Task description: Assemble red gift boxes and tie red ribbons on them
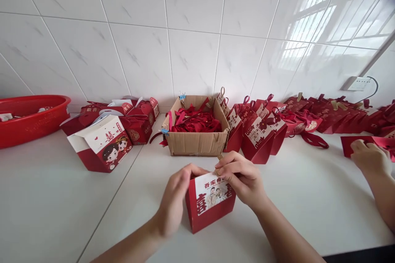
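Note:
A red and white gift box (pixel 210 209) with a printed couple and red lettering stands at the front middle of the counter, its top slanting to a ridge. My left hand (pixel 175 197) is wrapped round the box's left side, the fingers partly hidden behind it. At the top edge, my right hand (pixel 239 174) pinches a small gold ribbon (pixel 217 171) between thumb and fingers. Directly behind the box sits an open cardboard box (pixel 197 144) filled with red ribbons (pixel 197 121).
Red gift boxes (pixel 261 135) line the wall to the right. More boxes (pixel 105 144) and a red basin (pixel 33 125) are on the left. Another person's hand (pixel 370 156) touches a red piece at far right. A socket (pixel 356 84) is on the wall.

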A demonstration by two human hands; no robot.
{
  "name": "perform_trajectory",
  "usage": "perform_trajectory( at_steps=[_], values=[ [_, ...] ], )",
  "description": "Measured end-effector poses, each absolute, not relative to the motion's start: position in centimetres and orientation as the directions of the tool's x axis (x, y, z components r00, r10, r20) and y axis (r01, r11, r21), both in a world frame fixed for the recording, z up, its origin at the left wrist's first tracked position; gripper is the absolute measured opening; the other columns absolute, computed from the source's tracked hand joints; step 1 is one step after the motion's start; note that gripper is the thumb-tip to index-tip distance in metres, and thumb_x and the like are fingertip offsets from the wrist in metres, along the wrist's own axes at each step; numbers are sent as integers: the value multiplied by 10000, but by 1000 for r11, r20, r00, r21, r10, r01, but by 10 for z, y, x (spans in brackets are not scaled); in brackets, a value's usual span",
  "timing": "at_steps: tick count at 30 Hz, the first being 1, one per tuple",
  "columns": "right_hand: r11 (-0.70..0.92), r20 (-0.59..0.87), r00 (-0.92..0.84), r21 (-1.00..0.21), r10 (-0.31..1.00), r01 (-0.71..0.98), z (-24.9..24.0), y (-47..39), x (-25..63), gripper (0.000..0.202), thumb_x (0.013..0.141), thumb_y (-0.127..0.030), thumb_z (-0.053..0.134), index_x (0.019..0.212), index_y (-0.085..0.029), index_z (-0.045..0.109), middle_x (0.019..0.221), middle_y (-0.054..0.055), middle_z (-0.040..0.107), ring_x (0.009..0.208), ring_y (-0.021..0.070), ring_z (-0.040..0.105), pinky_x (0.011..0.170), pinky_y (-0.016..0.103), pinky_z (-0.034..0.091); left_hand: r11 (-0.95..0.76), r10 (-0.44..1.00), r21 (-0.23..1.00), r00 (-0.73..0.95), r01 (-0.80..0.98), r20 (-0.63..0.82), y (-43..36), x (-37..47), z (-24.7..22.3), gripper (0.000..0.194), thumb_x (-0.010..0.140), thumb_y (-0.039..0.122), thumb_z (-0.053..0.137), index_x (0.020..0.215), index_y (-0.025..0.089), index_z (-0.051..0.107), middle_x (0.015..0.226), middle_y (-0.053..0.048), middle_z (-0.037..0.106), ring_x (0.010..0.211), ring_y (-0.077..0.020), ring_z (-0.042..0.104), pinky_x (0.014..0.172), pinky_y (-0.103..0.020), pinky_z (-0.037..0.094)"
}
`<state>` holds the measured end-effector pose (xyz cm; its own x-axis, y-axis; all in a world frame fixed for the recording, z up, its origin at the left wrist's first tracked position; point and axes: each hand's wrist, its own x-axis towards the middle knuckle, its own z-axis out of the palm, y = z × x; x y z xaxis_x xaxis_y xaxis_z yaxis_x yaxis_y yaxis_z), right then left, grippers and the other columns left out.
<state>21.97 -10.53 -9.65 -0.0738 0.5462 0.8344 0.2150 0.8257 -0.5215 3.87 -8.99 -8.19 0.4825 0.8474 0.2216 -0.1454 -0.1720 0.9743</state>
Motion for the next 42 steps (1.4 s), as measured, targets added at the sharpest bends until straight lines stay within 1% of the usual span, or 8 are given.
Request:
perform_trajectory(
  at_steps=[2, 6, 12, 25, 32, 37, 40, 42],
  values=[
    [831, 834, -84, -523, 545, 190, -97, -105, 221, 180, 900, -140, 574, 875, -273, 693, 814, 36, 650, 753, 167, 662, 622, 302, 560, -142, 816, 989, 560, -49, 145, -76, 35, -66, 593, 912, 615, 361, 729, 166, 702, 721, -93, 698, 691, -206, 663, 632, -292, 519],
    [831, 832, -78, -534, 549, 154, -99, -104, 221, 180, 882, -132, 608, 884, -279, 713, 817, 26, 656, 744, 153, 651, 644, 293, 548, -392, 669, 915, 711, 92, 215, -51, 37, -34, 160, 823, 310, 653, 942, 245, 739, 841, -47, 727, 771, -194, 677, 674, -272, 528],
    [807, 808, -38, -584, 588, 88, -100, -101, 220, 130, 872, -182, 644, 829, -268, 731, 758, 17, 650, 677, 138, 637, 587, 270, 534, -707, 414, 706, 831, 37, 371, -41, 39, -19, 205, 848, 212, 632, 969, 284, 781, 874, -63, 706, 786, -190, 680, 708, -281, 544],
    [821, 827, 31, -561, 561, 110, -98, -100, 218, 127, 825, -117, 682, 782, -234, 707, 755, 7, 669, 668, 123, 636, 585, 246, 520, -870, 241, 488, 802, -71, 547, -37, 43, -20, 130, 853, 97, 617, 815, 175, 714, 762, -37, 688, 713, -130, 646, 661, -215, 522],
    [825, 848, 84, -530, 524, 197, -94, -104, 210, 114, 817, -118, 674, 749, -207, 648, 718, 9, 641, 628, 130, 606, 534, 249, 483, -853, 357, 520, 764, 33, 537, -40, 45, -16, 84, 801, 169, 683, 724, 174, 715, 714, -35, 719, 671, -148, 660, 614, -232, 521],
    [818, 862, 119, -505, 492, 274, -94, -107, 206, 118, 822, -93, 636, 770, -196, 612, 720, 7, 617, 634, 130, 596, 550, 254, 476, -552, 631, 814, 729, 179, 267, -44, 37, -18, 188, 841, 331, 652, 914, 190, 752, 842, -63, 766, 801, -196, 704, 705, -274, 558],
    [805, 861, 153, -508, 485, 307, -95, -108, 204, 133, 824, -75, 619, 770, -194, 598, 731, 12, 623, 646, 132, 606, 557, 257, 482, -384, 753, 921, 600, 66, 271, -57, 30, -39, 363, 866, 449, 608, 1128, 207, 677, 969, -74, 750, 927, -204, 692, 811, -299, 555],
    [794, 859, 168, -512, 484, 327, -96, -109, 203, 136, 826, -75, 616, 768, -196, 592, 732, 13, 623, 646, 134, 604, 552, 259, 483, -365, 814, 930, 503, 50, 292, -68, 30, -59, 344, 802, 436, 696, 1045, 194, 674, 954, -63, 734, 894, -187, 679, 775, -261, 545]
  ],
)
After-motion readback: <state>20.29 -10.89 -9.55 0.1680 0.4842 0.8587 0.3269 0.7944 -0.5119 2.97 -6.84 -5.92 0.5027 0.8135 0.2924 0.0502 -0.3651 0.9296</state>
